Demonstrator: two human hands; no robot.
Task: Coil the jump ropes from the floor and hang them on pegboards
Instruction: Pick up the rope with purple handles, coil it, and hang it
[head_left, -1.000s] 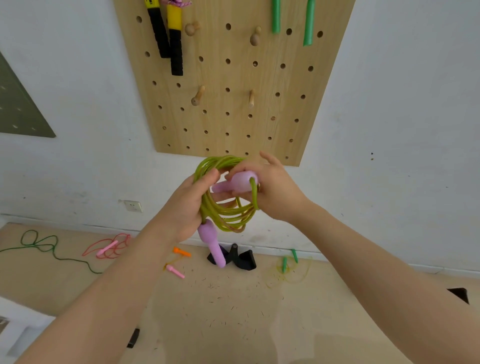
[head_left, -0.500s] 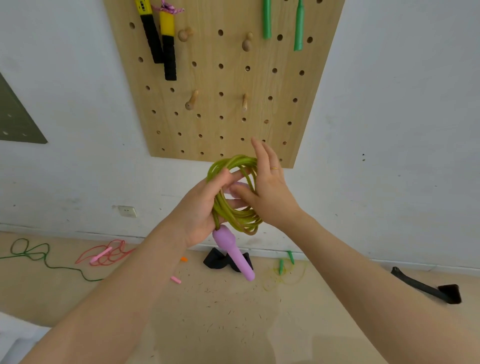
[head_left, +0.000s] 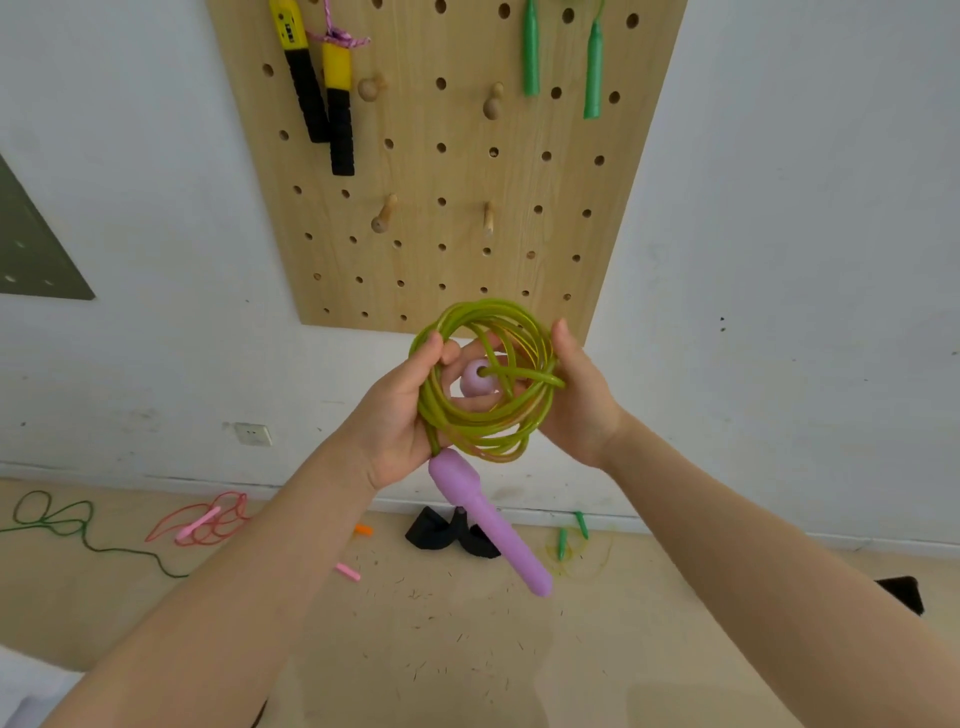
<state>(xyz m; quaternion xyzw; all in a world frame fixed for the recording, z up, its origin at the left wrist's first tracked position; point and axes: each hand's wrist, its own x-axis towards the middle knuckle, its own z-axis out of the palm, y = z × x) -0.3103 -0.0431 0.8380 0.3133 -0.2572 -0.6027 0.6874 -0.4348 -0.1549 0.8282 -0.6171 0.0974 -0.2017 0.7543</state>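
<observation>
**A:** ok so why's everything sitting where it is? starting w/ the big stuff: the wooden pegboard (head_left: 447, 171) is hanging on the wall right in front of the person, prob so each finished coil only needs lifting straight up. Two ropes are already hanging there, the black/yellow handles (head_left: 317, 88) top left and the green handles (head_left: 561, 57) top right. A couple of bare pegs (head_left: 384, 214) are sticking out lower down, imo that's where this one's going.

**B:** and the floor (head_left: 467, 649)?

**A:** ropes are lying loose along the wall: a dark green rope (head_left: 57, 525) far left, a red/pink one (head_left: 202, 522) beside it, a yellowish one w/ green ends (head_left: 569, 543) on the right. Those are waiting their turn, so task's maybe halfway, just my read tho.

**B:** what about the one being held?

**A:** the green jump rope coil (head_left: 488, 384) is sitting below the board's bottom edge, between both hands. Left hand (head_left: 400, 410) is gripping the left side, fingers curled round the bunched loops so they aren't springing apart. Right hand (head_left: 582, 400) is cupping the right side from behind, thumb up along the rim; can't tell what its other fingers are doing back there. One purple handle (head_left: 491, 525) is dangling under the left hand. The other handle's end (head_left: 478, 378) is poking thru the middle of the coil, looks like it's being tucked thru to lock the loops before hanging.
</observation>
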